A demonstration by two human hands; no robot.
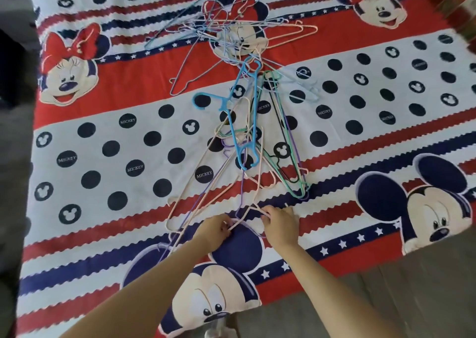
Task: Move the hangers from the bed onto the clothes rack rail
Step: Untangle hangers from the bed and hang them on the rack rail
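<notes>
Hands [215, 230] [280, 224] seemingly on pink hanger [247, 215]

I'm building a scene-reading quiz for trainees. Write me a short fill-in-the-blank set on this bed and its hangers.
1. The hangers lie on a bedsheet printed with cartoon ____ faces.
2. The thick plastic hanger in the near pile is coloured ____.
3. Both hands, left hand and right hand, grip thin hangers at the ____ end of the pile.
4. The clothes rack rail is ____ in this view.

Missing words: mouse; blue; near; not visible
</notes>
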